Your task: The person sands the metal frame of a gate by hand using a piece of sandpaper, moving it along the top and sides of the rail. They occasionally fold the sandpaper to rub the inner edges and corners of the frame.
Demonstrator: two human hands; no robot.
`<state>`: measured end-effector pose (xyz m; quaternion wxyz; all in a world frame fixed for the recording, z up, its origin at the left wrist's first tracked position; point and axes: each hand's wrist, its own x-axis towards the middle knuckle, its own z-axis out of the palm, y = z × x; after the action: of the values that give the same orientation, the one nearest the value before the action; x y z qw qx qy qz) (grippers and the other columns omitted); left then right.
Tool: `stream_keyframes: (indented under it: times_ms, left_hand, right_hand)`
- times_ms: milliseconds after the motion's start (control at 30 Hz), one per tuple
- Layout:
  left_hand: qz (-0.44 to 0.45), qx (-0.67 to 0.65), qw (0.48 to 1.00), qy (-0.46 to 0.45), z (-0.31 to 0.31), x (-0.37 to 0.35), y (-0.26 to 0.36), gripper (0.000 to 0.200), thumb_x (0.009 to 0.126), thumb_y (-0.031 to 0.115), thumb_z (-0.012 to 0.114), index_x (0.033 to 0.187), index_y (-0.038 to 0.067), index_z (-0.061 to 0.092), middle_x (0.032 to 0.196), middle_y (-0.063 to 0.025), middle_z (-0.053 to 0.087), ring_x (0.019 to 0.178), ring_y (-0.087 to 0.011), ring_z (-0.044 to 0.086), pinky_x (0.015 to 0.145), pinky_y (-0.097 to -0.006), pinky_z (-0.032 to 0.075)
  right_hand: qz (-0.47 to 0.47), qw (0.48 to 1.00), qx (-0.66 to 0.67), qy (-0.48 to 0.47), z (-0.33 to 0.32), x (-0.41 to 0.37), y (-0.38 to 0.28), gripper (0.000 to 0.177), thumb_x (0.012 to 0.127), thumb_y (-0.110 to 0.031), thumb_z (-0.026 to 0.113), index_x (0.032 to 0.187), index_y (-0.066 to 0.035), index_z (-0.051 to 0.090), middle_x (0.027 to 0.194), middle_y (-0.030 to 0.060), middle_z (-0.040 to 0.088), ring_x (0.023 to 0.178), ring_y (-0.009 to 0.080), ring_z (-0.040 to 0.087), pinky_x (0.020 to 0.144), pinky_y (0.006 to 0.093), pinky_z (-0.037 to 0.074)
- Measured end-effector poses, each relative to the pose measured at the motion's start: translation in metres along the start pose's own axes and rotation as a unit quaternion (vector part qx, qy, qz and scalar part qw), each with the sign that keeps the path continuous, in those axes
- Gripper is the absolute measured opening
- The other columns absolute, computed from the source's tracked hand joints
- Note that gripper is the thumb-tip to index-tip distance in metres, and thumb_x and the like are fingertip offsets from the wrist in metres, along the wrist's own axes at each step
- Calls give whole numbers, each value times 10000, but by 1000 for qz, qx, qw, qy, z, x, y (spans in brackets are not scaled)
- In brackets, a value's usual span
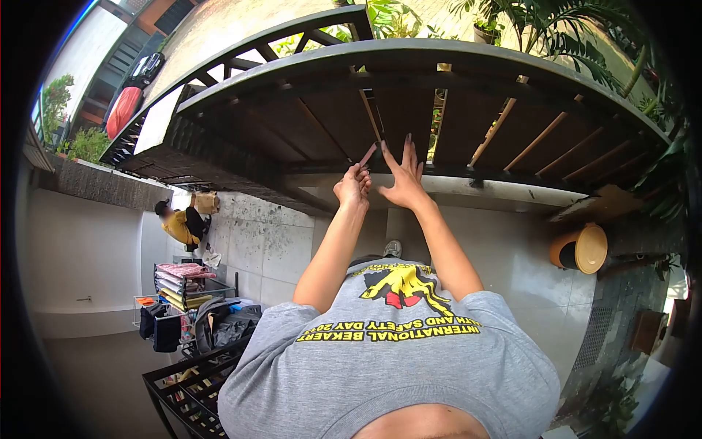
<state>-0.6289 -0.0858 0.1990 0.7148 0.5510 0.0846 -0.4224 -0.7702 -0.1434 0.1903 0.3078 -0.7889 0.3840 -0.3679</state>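
My left hand [353, 186] is closed, its fingers pinched around a thin, flat, pinkish-brown strip [368, 154] whose exact kind I cannot make out. The strip points up and right, close to the lower edge of a dark railing [406, 117] with wide slats and narrow gaps. Beside it, my right hand [406, 179] has its fingers spread, the fingertips against or just in front of a dark slat; exact contact is hard to tell. Nothing shows in the right hand.
A person in a yellow top [180, 227] crouches on the tiled floor at left, near a brown bag [206, 203]. Closer stand a rack with folded cloths [183, 282] and a grey backpack [225, 325]. An orange-lidded bin [589, 248] is at right. Plants grow beyond the railing.
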Motion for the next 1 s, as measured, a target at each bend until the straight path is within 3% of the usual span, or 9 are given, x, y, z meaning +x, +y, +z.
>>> stream_keyframes:
  times_ms: [167,200,333,533,633,733,833,900,1000]
  left_hand:
    - [19,68,997,-37,-2,-1,0,228,935,184,730,896,-35,676,722,-65,665,554,-137,623,475,-233,519]
    - [30,91,993,-65,-1,-4,2,257,938,211,737,897,-37,681,718,-61,660,552,-133,619,473,-230,515]
    - [84,166,974,-126,1,-17,10,377,935,321,767,910,-49,699,713,-49,642,550,-114,604,473,-223,501]
    - [171,313,928,-109,-8,-20,3,445,912,384,796,945,-55,728,704,-33,641,570,-94,605,489,-227,495]
    - [228,292,919,-132,-11,-15,-6,410,913,353,798,965,-50,747,730,-42,677,581,-92,605,511,-238,502]
    - [272,322,897,-131,-18,-2,-8,371,910,314,800,947,-53,754,724,-49,694,595,-91,614,525,-244,493]
    - [348,394,847,-82,-21,4,-4,307,900,261,797,921,-44,763,715,-68,712,613,-111,645,565,-271,500]
    - [399,418,815,-43,-22,2,-3,255,885,224,793,897,-30,770,736,-106,735,630,-157,690,619,-305,526]
    - [456,411,786,-74,-23,-1,0,228,882,212,788,905,-14,775,751,-123,732,643,-196,705,632,-314,528]
  right_hand:
    - [-2,1000,20,-15,-6,4,-5,954,781,-186,805,1599,-265,321,1650,129,328,1549,357,236,1207,669,186]
    - [-24,999,1,23,-10,5,-12,694,803,-144,780,1456,-183,548,1459,158,576,1399,319,504,1127,583,388]
    - [38,993,88,72,0,9,-2,162,852,-88,748,998,-19,755,859,172,751,799,312,760,703,357,563]
    - [137,929,340,56,23,12,18,220,956,-175,738,1018,34,713,823,110,770,774,182,746,684,278,529]
    - [174,911,375,-17,23,7,24,216,954,-174,749,957,35,696,891,84,764,847,147,724,739,253,527]
    - [134,894,423,65,29,4,16,180,912,-139,778,921,14,684,1017,140,753,954,190,722,844,295,538]
    - [85,954,270,94,21,7,23,267,848,-142,823,999,17,672,1149,224,729,1134,269,692,1005,381,509]
    - [18,978,201,41,20,13,26,432,802,-192,854,1110,11,629,1353,308,585,1311,356,560,1099,431,433]
    - [30,988,150,-7,27,12,16,649,748,-289,891,1229,-10,556,1582,375,228,1496,442,286,1185,484,328]
